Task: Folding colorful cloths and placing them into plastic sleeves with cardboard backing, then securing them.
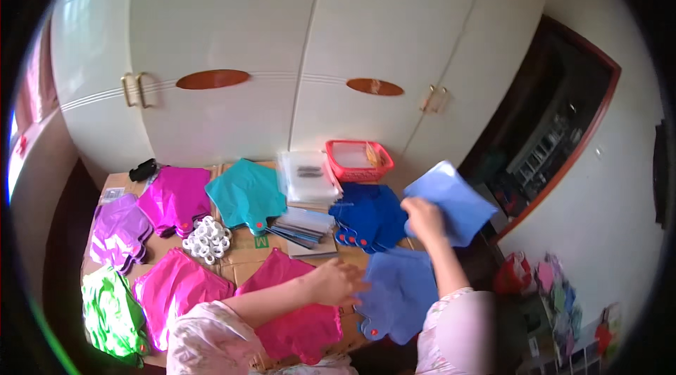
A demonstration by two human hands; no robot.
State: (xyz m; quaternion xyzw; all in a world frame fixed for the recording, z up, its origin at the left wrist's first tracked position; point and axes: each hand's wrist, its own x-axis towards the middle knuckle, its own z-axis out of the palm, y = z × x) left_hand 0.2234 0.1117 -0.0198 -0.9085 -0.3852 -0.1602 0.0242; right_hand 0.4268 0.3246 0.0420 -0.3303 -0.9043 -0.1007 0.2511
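Observation:
My right hand (424, 220) pinches the edge of a light blue flat foil balloon (454, 202), raised off the table at the right. My left hand (336, 282) is over the boundary between a hot pink foil balloon stack (292, 329) and a periwinkle blue foil balloon stack (398, 290). Its fingers are loosely bent and a little apart, with nothing visible in them. Beyond lies a dark blue foil balloon stack (377, 213). Small red dots mark the tails of several stacks.
A cardboard-covered table (236, 255) bears teal (246, 192), magenta (176, 195), purple (116, 230), green (113, 311) and pink (179, 283) foil stacks. White rings (208, 240), clear plastic sleeves (308, 178), thin cards (303, 227) and a red basket (359, 164) stand among them. Behind is a white wardrobe (225, 16).

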